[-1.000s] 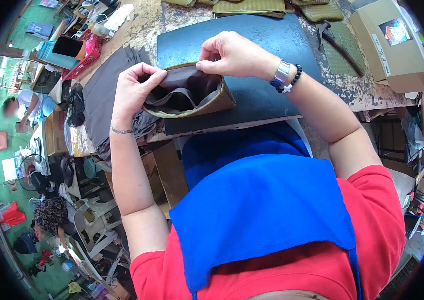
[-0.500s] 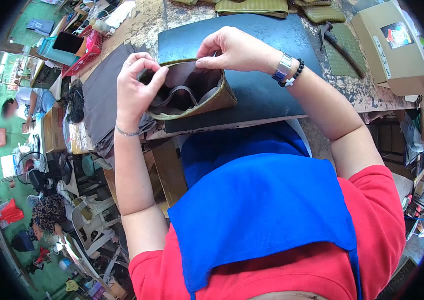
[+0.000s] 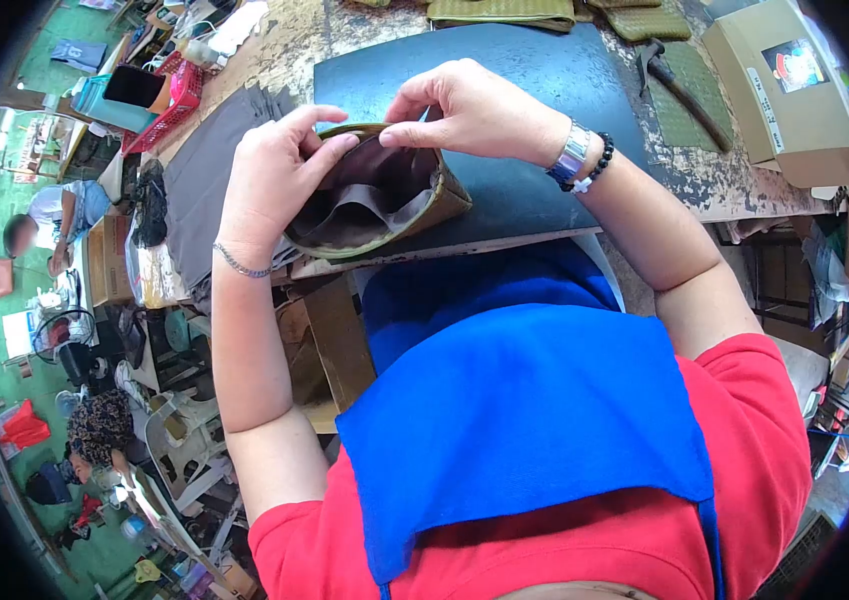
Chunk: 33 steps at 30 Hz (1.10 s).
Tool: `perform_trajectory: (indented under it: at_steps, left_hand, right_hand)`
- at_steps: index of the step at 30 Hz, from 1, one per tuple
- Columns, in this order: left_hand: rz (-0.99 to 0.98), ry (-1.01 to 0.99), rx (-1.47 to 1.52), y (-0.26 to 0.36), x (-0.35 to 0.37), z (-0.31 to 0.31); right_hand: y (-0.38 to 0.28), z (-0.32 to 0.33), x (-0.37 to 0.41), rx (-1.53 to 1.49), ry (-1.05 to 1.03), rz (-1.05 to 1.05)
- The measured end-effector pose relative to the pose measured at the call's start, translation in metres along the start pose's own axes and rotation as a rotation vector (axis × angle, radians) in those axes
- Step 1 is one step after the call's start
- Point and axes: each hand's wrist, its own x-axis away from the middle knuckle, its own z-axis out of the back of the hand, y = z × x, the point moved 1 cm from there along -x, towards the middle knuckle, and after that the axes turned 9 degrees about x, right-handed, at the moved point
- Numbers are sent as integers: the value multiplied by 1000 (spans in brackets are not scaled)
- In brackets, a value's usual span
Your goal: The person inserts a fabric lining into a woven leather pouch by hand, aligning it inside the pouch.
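Note:
An olive bag (image 3: 452,197) with a dark lining lies at the near edge of a black mat (image 3: 534,180), its mouth facing me. Inside the mouth a loose strip of the lining material stands up in a curve. My left hand (image 3: 279,175) pinches the far rim at its left part, thumb inside the bag. A short way to the right, my right hand (image 3: 464,115) grips the same rim between thumb and fingers. The bag's far outer side is hidden behind the hands.
Dark fabric sheets (image 3: 209,165) lie left of the mat. A hammer (image 3: 684,95) rests on an olive woven piece at the right, near a cardboard box (image 3: 794,100). A red basket (image 3: 179,100) stands at the back left. Another person (image 3: 64,215) is far left.
My left hand has shifted slightly left and down, tilting the bag's mouth more toward me. Along the rim, my right hand has slid a little left.

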Motion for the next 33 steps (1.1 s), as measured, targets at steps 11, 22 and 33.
perform_trajectory:
  at_steps: [11, 22, 33]
  left_hand:
    - [-242, -128, -101, -19, -26, 8]
    - [235, -516, 660, -32, -28, 14]
    - [-22, -245, 292, -34, -28, -8]
  right_hand:
    - [2, 6, 0, 23, -38, -26]
    - [10, 9, -6, -83, -154, -20]
    - [30, 1, -21, -78, -137, -107]
